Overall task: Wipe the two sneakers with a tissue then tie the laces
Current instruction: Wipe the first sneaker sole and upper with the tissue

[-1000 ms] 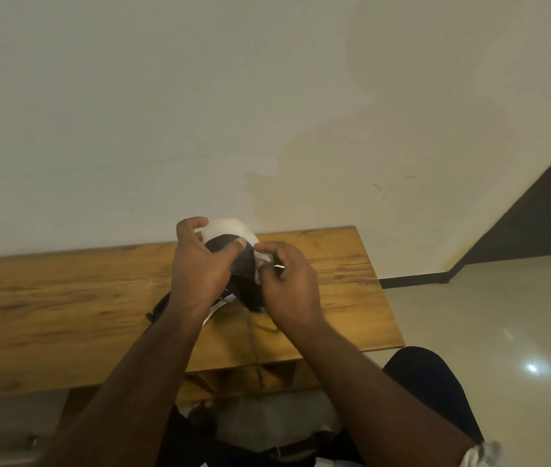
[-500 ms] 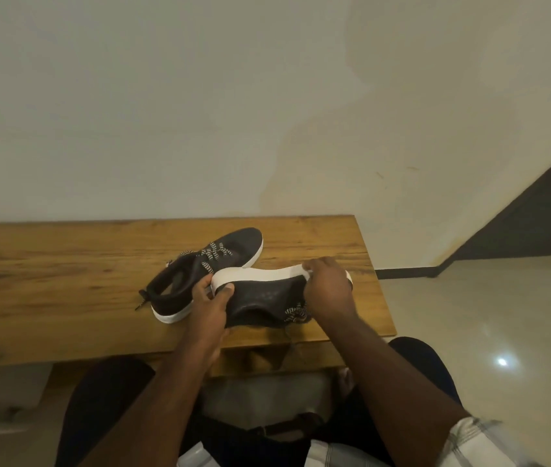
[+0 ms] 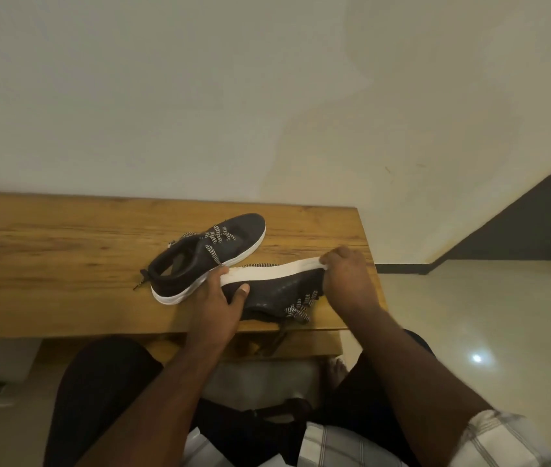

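Two black sneakers with white soles and black-and-white laces are on a wooden table (image 3: 65, 264). The far sneaker (image 3: 200, 261) stands upright, toe pointing away to the right, laces loose. The near sneaker (image 3: 277, 291) lies on its side at the table's front edge, sole facing away from me, with its laces (image 3: 297, 308) hanging over the edge. My left hand (image 3: 220, 308) grips its heel, thumb on the upper and fingers on the sole. My right hand (image 3: 348, 278) is at the toe end, pinching a white tissue (image 3: 316, 261) against the sole's edge.
A plain wall rises right behind the table. Tiled floor (image 3: 469, 315) lies to the right, past the table's end, with a dark slanted wall (image 3: 536, 214) beyond. My knees sit under the front edge.
The near sneaker, held up toe-first between both hands a second ago, now lies on its side on the table. My right hand has slid along the sole to the toe end.
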